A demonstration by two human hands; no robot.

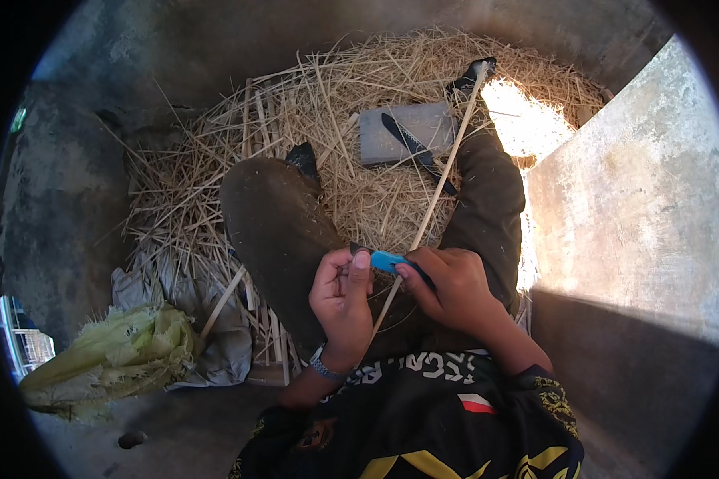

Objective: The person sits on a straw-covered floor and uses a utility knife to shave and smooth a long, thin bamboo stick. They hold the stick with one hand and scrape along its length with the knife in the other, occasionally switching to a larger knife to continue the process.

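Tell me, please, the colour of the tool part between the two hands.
Bright blue; this tool part shows best in the head view.

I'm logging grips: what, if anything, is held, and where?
The right hand holds a blue tool by its dark part; the left hand's hold is unclear.

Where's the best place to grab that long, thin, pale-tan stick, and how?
I'd pinch the long, thin, pale-tan stick around its bare middle, probably coming from the left. It slants away past the right hand, which crowds its nearer part, and the right leg in dark brown trousers lies close along its right side.
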